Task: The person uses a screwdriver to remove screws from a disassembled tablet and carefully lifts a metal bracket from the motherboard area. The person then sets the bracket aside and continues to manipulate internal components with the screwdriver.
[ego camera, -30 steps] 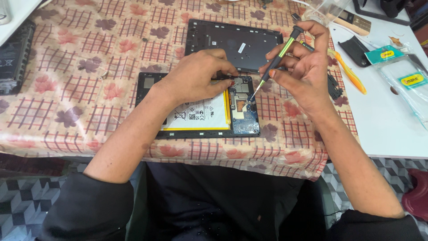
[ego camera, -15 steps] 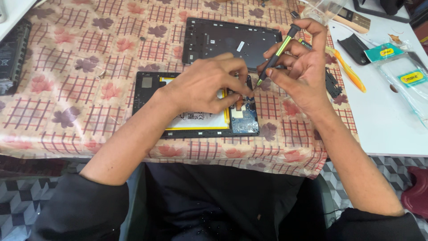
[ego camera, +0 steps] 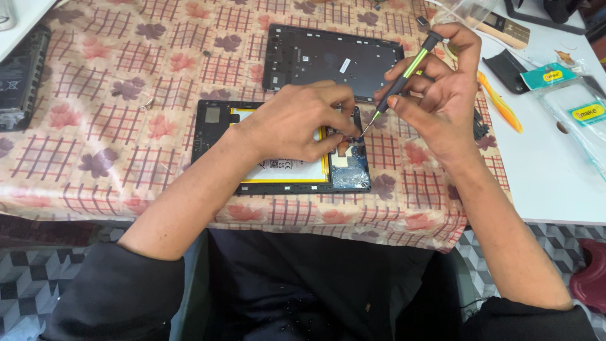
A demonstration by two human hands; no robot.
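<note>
An opened tablet (ego camera: pixel 214 136) lies on the floral tablecloth, its white battery and blue circuit board (ego camera: pixel 351 172) exposed. My left hand (ego camera: pixel 297 123) rests on top of it, fingertips pinched over the board's upper right corner. My right hand (ego camera: pixel 435 95) grips a thin black-and-green screwdriver (ego camera: pixel 404 74), tilted, with its tip just beside my left fingertips at the tablet's right edge. The tablet's black back cover (ego camera: pixel 328 58) lies flat just beyond.
An orange pry tool (ego camera: pixel 500 102) and a black piece lie on the white table at the right, with clear plastic packets (ego camera: pixel 584 113) further right. A dark device (ego camera: pixel 22 76) sits at the far left. The cloth's front edge hangs over the table.
The screwdriver tip has come up from the circuit board toward my left fingertips, and my left hand shifted slightly right, its fingers closing near the tip.
</note>
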